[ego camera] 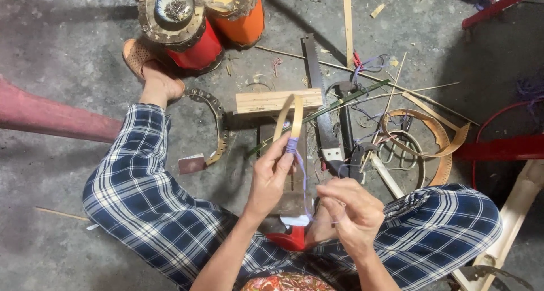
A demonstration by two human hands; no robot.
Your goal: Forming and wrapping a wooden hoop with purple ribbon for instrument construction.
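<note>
Bamboo strip (289, 116), bent into a narrow loop, stood upright at frame centre, pinched in the left hand (271, 178) just below a purple binding. Purple string (303, 178) ran from the binding toward five o'clock into the right hand (351, 214), fingers closed on it. At twelve o'clock of the loop lay a wooden block (266, 101); a saw (320, 98) lay at one o'clock.
</note>
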